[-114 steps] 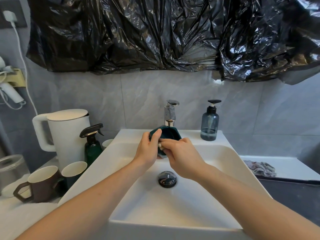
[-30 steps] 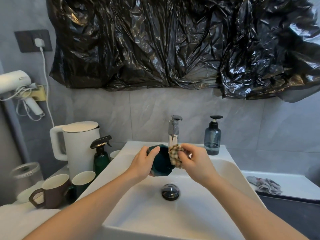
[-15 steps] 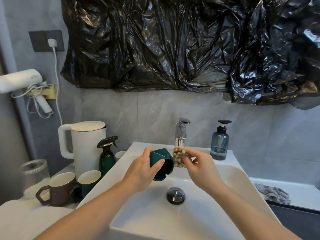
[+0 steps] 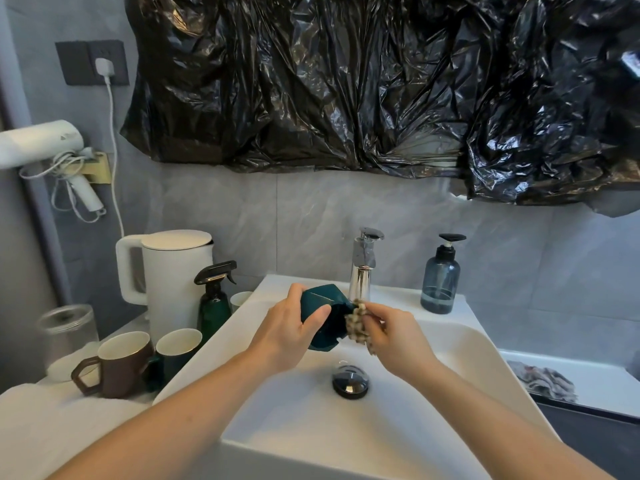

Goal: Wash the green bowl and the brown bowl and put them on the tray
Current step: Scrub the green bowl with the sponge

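Above the white sink (image 4: pixel 450 344), just in front of the faucet (image 4: pixel 362 271), the left hand (image 4: pixel 287 336) grips the green bowl (image 4: pixel 325 320) — wet glaze, likely slippery, breakable — while the right hand (image 4: pixel 394 336) pinches a scrubbing cloth (image 4: pixel 356 322) against its rim.

Just behind your fingers (image 4: pixel 382 315) stands the chrome faucet (image 4: pixel 363 268). Up and to their right, a blue soap dispenser (image 4: pixel 440 282) sits on the ledge of the white sink (image 4: pixel 460 344). Below them lies the drain plug (image 4: pixel 349 381). Well to their left you see a green spray bottle (image 4: pixel 214 303) beside a white kettle (image 4: pixel 169 271). High above them hangs black plastic sheeting (image 4: pixel 346 81).
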A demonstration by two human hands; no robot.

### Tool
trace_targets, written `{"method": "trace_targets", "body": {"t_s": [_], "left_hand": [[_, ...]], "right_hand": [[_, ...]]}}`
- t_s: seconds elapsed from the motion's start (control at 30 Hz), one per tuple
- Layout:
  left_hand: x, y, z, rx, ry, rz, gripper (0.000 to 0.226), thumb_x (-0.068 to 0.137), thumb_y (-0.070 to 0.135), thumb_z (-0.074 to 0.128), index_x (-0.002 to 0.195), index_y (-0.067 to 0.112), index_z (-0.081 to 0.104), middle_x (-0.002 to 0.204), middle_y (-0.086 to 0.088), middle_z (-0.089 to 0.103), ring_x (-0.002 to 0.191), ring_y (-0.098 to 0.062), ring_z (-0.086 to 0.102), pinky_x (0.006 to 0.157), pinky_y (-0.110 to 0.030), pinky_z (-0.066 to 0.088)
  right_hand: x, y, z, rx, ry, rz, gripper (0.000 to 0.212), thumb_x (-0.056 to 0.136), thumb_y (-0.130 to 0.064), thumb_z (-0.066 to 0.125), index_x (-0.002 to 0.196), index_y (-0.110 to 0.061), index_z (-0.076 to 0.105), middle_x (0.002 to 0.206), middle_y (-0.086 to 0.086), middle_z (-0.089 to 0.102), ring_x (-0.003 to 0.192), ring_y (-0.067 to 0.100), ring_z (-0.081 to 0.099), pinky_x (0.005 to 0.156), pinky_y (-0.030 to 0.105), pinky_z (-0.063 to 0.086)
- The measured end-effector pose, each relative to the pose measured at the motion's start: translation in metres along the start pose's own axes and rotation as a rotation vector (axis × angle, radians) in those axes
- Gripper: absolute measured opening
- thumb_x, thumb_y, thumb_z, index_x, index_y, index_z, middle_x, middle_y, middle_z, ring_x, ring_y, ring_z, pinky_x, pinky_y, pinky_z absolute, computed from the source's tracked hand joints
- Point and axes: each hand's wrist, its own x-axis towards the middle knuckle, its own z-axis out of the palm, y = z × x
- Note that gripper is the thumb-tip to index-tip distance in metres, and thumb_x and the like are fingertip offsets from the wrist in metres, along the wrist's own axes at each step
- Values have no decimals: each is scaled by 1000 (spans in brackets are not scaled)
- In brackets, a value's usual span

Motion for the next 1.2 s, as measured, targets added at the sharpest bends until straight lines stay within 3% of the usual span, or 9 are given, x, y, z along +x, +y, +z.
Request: {"method": "trace_targets", "body": {"t_s": [0.17, 0.27, 0.4, 0.5, 0.67, 0.83, 0.93, 1.03, 1.2], "left_hand": [[-1, 3, 6, 25, -57, 20, 43, 95, 70, 46, 114, 31, 46, 100, 10, 67, 92, -12, 66, 77, -42, 62], [-1, 1, 6, 69, -77, 39, 39, 97, 67, 49, 112, 32, 45, 96, 9, 67, 89, -13, 66, 75, -42, 60], [-2, -2, 6, 35, -67, 54, 37, 97, 67, 51, 108, 33, 45, 95, 7, 68, 87, -13, 67, 76, -43, 59], [-2, -1, 5, 5, -27, 62, 37, 96, 66, 52, 107, 31, 46, 93, 6, 69, 84, -12, 67, 74, -41, 59], [-3, 2, 7, -40, -31, 77, 37, 94, 69, 50, 108, 35, 46, 95, 6, 69, 86, -11, 68, 72, -39, 60], [-4, 4, 9, -98, -42, 110, 34, 93, 65, 51, 108, 34, 49, 96, 7, 68, 85, -9, 65, 75, -37, 57], [-4, 6, 8, -148, -12, 85, 39, 91, 67, 51, 108, 31, 51, 94, 8, 69, 84, -7, 65, 75, -34, 55], [-2, 5, 7, -222, 23, 36, 43, 90, 67, 52, 105, 27, 52, 92, 9, 70, 85, -9, 66, 77, -39, 58], [-4, 7, 9, -339, -45, 15, 48, 92, 65, 55, 113, 21, 51, 99, 7, 70, 89, -8, 65, 83, -40, 57]], "right_hand": [[3, -5, -5, 262, 126, 66, 25, 105, -16, 52, 107, -25, 76, 90, -6, 77, 67, 16, 73, 65, 35, 63], [1, -12, -2, 163, 164, -122, 30, 102, -13, 58, 118, -32, 76, 102, -19, 75, 92, 5, 69, 80, 21, 55], [-4, -18, 6, 82, 62, -257, 44, 101, -8, 58, 136, -33, 66, 128, -25, 64, 120, 3, 60, 103, 23, 49], [-6, -19, 3, 51, -50, -279, 57, 101, -10, 57, 151, -37, 49, 151, -27, 47, 140, -6, 43, 116, 20, 36], [-7, -18, -1, 77, -60, -234, 62, 103, -13, 57, 152, -47, 42, 145, -30, 52, 132, -7, 49, 110, 18, 43], [-6, -22, 4, 27, -13, -400, 59, 101, -3, 57, 152, -32, 49, 158, -23, 41, 149, -5, 28, 121, 18, 26], [-4, -21, 3, 84, -13, -322, 61, 101, -4, 56, 150, -40, 49, 150, -26, 50, 138, -5, 46, 110, 17, 41], [-6, -17, 0, 184, -4, -213, 55, 102, -10, 59, 140, -49, 54, 120, -25, 68, 107, -1, 65, 88, 14, 52], [-3, -14, 3, 317, 48, -131, 46, 98, -10, 62, 125, -48, 65, 106, -22, 72, 99, 5, 69, 86, 23, 57]]}}
